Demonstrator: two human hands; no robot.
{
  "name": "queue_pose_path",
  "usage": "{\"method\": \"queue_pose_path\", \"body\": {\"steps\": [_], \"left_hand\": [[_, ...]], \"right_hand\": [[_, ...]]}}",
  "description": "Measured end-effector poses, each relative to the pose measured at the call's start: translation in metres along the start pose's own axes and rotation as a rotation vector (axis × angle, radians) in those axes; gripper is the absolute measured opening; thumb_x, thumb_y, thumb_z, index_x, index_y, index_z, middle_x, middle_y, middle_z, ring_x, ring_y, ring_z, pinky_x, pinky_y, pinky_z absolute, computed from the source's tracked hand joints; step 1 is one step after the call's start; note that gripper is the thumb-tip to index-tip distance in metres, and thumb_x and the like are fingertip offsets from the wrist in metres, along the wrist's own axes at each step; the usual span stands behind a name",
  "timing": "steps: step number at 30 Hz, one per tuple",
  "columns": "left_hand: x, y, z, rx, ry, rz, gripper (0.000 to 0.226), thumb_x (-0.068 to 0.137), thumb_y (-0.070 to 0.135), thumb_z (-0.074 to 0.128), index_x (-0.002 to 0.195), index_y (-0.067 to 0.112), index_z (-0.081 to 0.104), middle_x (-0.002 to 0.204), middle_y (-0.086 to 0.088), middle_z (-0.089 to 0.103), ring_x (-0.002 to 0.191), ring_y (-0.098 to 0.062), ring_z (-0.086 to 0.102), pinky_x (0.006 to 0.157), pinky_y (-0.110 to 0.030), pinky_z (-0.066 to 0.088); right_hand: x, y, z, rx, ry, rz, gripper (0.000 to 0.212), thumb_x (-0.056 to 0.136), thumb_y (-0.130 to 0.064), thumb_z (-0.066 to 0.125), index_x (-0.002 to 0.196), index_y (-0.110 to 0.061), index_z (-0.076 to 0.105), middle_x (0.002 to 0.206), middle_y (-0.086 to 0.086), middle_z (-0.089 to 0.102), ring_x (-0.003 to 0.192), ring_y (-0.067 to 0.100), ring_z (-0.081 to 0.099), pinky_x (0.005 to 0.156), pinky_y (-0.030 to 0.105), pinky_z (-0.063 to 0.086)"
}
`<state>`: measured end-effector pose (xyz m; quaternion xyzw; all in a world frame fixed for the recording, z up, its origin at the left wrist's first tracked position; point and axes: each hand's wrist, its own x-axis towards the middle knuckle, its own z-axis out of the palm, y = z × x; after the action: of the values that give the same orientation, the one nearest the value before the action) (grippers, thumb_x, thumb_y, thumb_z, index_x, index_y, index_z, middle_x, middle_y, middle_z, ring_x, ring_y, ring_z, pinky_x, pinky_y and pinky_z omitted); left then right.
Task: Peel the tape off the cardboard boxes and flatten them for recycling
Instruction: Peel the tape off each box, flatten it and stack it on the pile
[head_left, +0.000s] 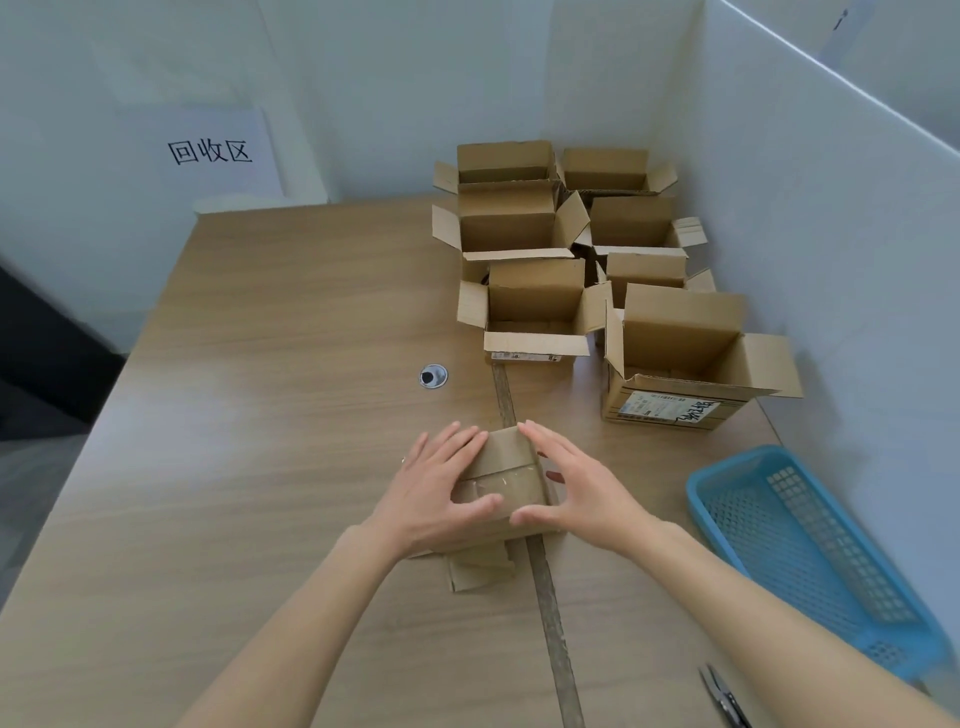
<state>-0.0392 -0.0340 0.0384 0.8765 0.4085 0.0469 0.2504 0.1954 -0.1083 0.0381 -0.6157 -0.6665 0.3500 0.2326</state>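
A small cardboard box (506, 475) lies on the wooden table (260, 467) in front of me, with a strip of clear tape across its top and a flap sticking out toward me. My left hand (436, 488) rests flat on its left side, fingers straight, thumb on the top face. My right hand (576, 486) rests against its right side, fingers straight along the far edge and thumb on the near edge. Several open cardboard boxes (535, 306) stand at the back right of the table, flaps raised.
A blue plastic basket (810, 551) sits at the right edge. Small scissors (724, 696) lie near the bottom right. A dark seam (550, 618) runs down the table. A round cable hole (432, 375) is left of the boxes. White walls stand behind and right.
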Motion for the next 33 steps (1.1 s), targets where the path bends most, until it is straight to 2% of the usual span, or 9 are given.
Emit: {"method": "queue_pose_path", "body": {"steps": [4, 9, 11, 14, 16, 21, 25, 29, 33], "left_hand": [[0.005, 0.007, 0.013, -0.018, 0.032, 0.013, 0.074, 0.098, 0.063, 0.047, 0.161, 0.034, 0.02, 0.167, 0.017, 0.014, 0.154, -0.002, 0.005, 0.126, -0.032, -0.005], [0.005, 0.01, 0.034, 0.102, 0.015, 0.034, 0.076, 0.099, 0.06, 0.047, 0.162, 0.03, 0.017, 0.168, 0.015, 0.01, 0.155, -0.005, 0.0, 0.124, -0.033, -0.012], [0.006, 0.01, 0.035, 0.084, 0.03, 0.029, 0.077, 0.098, 0.062, 0.048, 0.162, 0.03, 0.019, 0.166, 0.018, 0.007, 0.155, -0.004, 0.0, 0.124, -0.033, -0.013], [0.005, 0.012, 0.038, 0.118, 0.048, 0.015, 0.092, 0.087, 0.081, 0.038, 0.162, 0.031, 0.018, 0.165, 0.02, 0.004, 0.155, -0.005, -0.001, 0.124, -0.036, -0.014], [0.004, 0.016, 0.042, 0.161, 0.087, -0.006, 0.1, 0.081, 0.089, 0.032, 0.161, 0.03, 0.021, 0.167, 0.016, 0.011, 0.156, -0.006, 0.002, 0.125, -0.038, -0.013], [0.012, 0.027, 0.05, 0.196, 0.166, -0.068, 0.093, 0.081, 0.086, 0.035, 0.153, 0.027, 0.036, 0.161, 0.011, 0.035, 0.154, -0.014, 0.019, 0.126, -0.05, 0.001], [0.016, 0.028, 0.053, 0.22, 0.171, -0.078, 0.09, 0.082, 0.086, 0.028, 0.149, 0.028, 0.039, 0.16, 0.013, 0.037, 0.154, -0.014, 0.02, 0.125, -0.052, 0.005], [0.023, 0.026, 0.051, 0.185, 0.19, -0.105, 0.079, 0.088, 0.081, 0.031, 0.147, 0.03, 0.041, 0.158, 0.014, 0.04, 0.152, -0.013, 0.023, 0.125, -0.052, 0.004], [0.027, 0.031, 0.055, 0.158, 0.243, -0.159, 0.067, 0.091, 0.072, 0.039, 0.141, 0.028, 0.048, 0.15, 0.012, 0.05, 0.147, -0.014, 0.034, 0.124, -0.053, 0.009]], "right_hand": [[-0.011, 0.011, 0.008, 0.09, 0.04, 0.043, 0.107, 0.067, -0.071, 0.079, 0.154, -0.051, 0.021, 0.156, -0.034, 0.026, 0.131, -0.01, 0.041, 0.1, 0.013, 0.045], [-0.021, 0.029, 0.017, 0.181, 0.005, 0.134, 0.102, 0.072, -0.057, 0.084, 0.154, -0.052, 0.023, 0.151, -0.022, 0.041, 0.124, 0.004, 0.054, 0.102, 0.029, 0.052], [-0.021, 0.031, 0.017, 0.158, 0.031, 0.13, 0.102, 0.07, -0.061, 0.083, 0.154, -0.049, 0.026, 0.146, -0.023, 0.045, 0.118, 0.002, 0.058, 0.098, 0.028, 0.054], [-0.026, 0.034, 0.018, 0.105, 0.087, 0.105, 0.097, 0.066, -0.066, 0.082, 0.149, -0.046, 0.036, 0.132, -0.025, 0.051, 0.107, 0.0, 0.061, 0.09, 0.026, 0.056], [-0.031, 0.039, 0.019, 0.093, 0.11, 0.088, 0.091, 0.066, -0.062, 0.084, 0.145, -0.046, 0.042, 0.124, -0.024, 0.056, 0.104, 0.001, 0.062, 0.088, 0.025, 0.056], [-0.044, 0.044, 0.022, -0.025, 0.177, 0.027, 0.066, 0.075, -0.042, 0.084, 0.134, -0.037, 0.054, 0.108, -0.021, 0.058, 0.094, 0.005, 0.062, 0.08, 0.029, 0.057], [-0.051, 0.038, 0.036, -0.064, 0.273, -0.021, 0.044, 0.08, -0.032, 0.083, 0.118, -0.029, 0.062, 0.106, -0.021, 0.055, 0.092, 0.002, 0.061, 0.072, 0.03, 0.057], [-0.05, 0.032, 0.043, -0.054, 0.361, 0.005, 0.037, 0.079, -0.032, 0.083, 0.111, -0.03, 0.065, 0.104, -0.019, 0.055, 0.086, 0.006, 0.062, 0.064, 0.034, 0.057], [-0.048, 0.029, 0.041, -0.09, 0.408, 0.032, 0.033, 0.077, -0.038, 0.084, 0.104, -0.033, 0.065, 0.101, -0.019, 0.055, 0.079, 0.006, 0.062, 0.059, 0.034, 0.055]]}}
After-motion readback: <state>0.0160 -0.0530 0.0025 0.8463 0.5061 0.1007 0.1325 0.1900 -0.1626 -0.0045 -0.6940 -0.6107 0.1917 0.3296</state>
